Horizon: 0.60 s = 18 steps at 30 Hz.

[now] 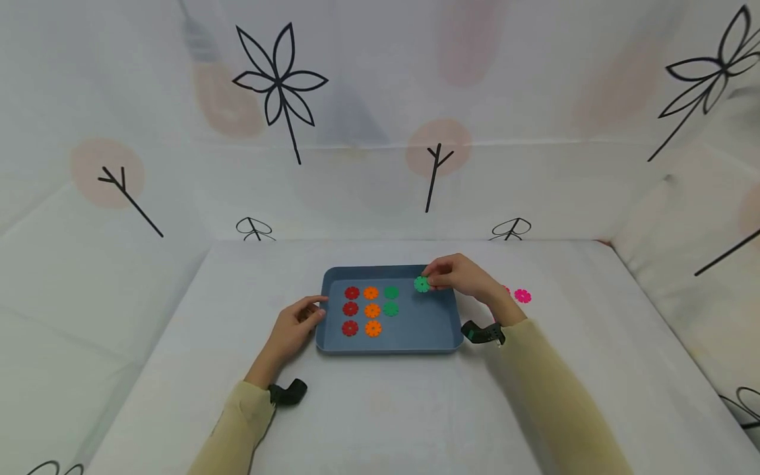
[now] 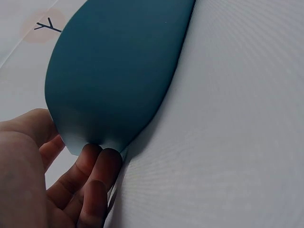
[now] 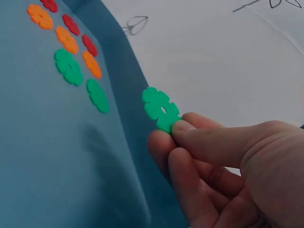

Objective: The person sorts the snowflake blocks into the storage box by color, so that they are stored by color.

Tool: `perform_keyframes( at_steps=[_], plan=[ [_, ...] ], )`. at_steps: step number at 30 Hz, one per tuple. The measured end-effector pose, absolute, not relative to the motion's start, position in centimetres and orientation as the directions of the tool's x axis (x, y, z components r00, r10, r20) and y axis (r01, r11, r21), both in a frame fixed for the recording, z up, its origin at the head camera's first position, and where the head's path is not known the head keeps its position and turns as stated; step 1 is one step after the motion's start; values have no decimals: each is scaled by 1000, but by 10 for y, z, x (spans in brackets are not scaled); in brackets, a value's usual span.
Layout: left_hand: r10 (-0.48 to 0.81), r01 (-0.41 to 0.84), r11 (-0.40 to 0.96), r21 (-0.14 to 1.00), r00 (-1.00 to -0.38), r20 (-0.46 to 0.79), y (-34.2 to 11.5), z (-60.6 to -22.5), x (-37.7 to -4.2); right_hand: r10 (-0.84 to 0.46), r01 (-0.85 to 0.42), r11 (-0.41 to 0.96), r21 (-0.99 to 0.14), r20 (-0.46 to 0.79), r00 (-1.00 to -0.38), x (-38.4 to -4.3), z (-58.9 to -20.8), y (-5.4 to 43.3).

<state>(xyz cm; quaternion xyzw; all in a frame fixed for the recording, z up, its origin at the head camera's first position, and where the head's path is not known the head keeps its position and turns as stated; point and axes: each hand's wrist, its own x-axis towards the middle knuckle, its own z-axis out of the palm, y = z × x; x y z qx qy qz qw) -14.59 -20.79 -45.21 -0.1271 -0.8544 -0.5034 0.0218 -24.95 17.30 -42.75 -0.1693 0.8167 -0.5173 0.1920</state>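
Note:
Between thumb and fingertips my right hand pinches a green flower-shaped plastic disc, raised over the tray's far right part. A blue-grey tray lies flat beneath it. My left hand holds the tray's left edge; in the left wrist view its fingertips touch the outer wall. Inside the tray are a column of red discs, a column of orange discs and two green discs. The orange column stands between the red and the green.
Pink flower discs lie on the white cloth to the right of the tray, partly hidden by my right forearm. A patterned cloth backdrop rises behind the table. Dark wrist straps are on both arms.

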Motion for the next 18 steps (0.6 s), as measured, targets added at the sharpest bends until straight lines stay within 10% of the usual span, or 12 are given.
perform_keyframes(
  at_steps=[18],
  plan=[
    [198,241,463,853,-966,165,-208,-454,-147,-646,-147,352,-924,-126,-753,-249,-441,139]
  ],
)
